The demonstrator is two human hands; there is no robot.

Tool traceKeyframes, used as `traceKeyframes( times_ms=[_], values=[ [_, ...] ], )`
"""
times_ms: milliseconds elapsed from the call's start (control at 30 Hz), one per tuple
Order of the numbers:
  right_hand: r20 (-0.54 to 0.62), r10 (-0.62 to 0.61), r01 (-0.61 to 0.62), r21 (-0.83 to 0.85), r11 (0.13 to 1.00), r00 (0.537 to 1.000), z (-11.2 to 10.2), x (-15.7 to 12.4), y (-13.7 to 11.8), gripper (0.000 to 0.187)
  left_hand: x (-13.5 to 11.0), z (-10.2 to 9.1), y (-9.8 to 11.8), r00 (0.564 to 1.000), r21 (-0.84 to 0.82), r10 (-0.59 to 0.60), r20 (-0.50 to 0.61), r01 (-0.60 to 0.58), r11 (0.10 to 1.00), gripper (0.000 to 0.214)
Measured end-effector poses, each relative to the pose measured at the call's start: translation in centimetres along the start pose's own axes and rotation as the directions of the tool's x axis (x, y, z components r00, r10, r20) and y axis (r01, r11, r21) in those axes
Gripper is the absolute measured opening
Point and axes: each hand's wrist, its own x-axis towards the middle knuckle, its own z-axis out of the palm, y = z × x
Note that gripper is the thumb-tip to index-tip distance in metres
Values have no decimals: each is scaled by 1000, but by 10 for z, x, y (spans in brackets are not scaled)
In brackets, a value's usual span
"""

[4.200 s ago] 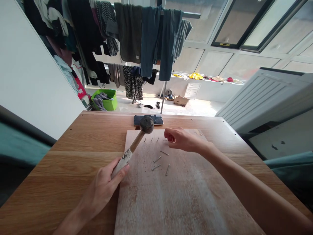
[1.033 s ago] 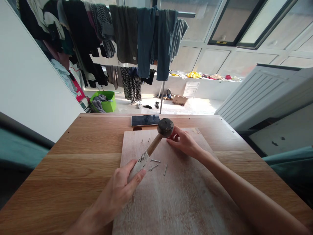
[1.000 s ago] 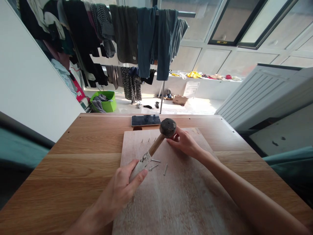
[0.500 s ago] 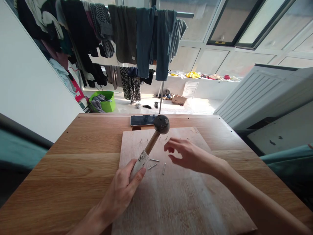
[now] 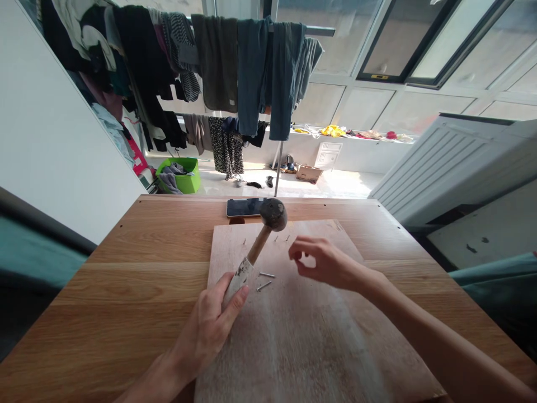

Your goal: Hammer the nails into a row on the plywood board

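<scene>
My left hand [image 5: 212, 316] is wrapped round the white-wrapped handle of a black-headed mallet [image 5: 273, 215], held tilted above the board with its head up and away from me. My right hand [image 5: 321, 260] is pinched over the wooden board [image 5: 268, 341], thumb against fingers. A nail seems to be in that pinch, though the fingers hide it. Left of this hand, two loose nails [image 5: 266, 275] lie flat on the board. Several small nails [image 5: 276, 239] stand upright in a row near its far edge; the mallet hides part of that row.
The board lies on a wood-grain table [image 5: 126, 291]. A phone [image 5: 243, 207] and a small dark brown thing [image 5: 237, 221] are beyond its far edge. Past the table hang clothes on a rack [image 5: 255, 73], with a green basket [image 5: 184, 178] on the floor and a white cabinet [image 5: 436, 157] at right.
My right hand has closed into a pinch, and the nail that lay nearest me is gone from the board. My left hand keeps the mallet almost still.
</scene>
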Motion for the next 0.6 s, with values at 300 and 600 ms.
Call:
traceKeyframes(
  times_ms=[300, 600],
  values=[
    [-248, 269, -258, 75, 963, 931, 2, 10, 51, 10, 1, 0, -2, 999, 4, 9, 40, -9, 1000, 42],
    [-261, 309, -296, 90, 951, 915, 6, 9, 51, 26, 11, 1, 10, 990, 38, 41, 133, -47, 998, 43]
  ],
)
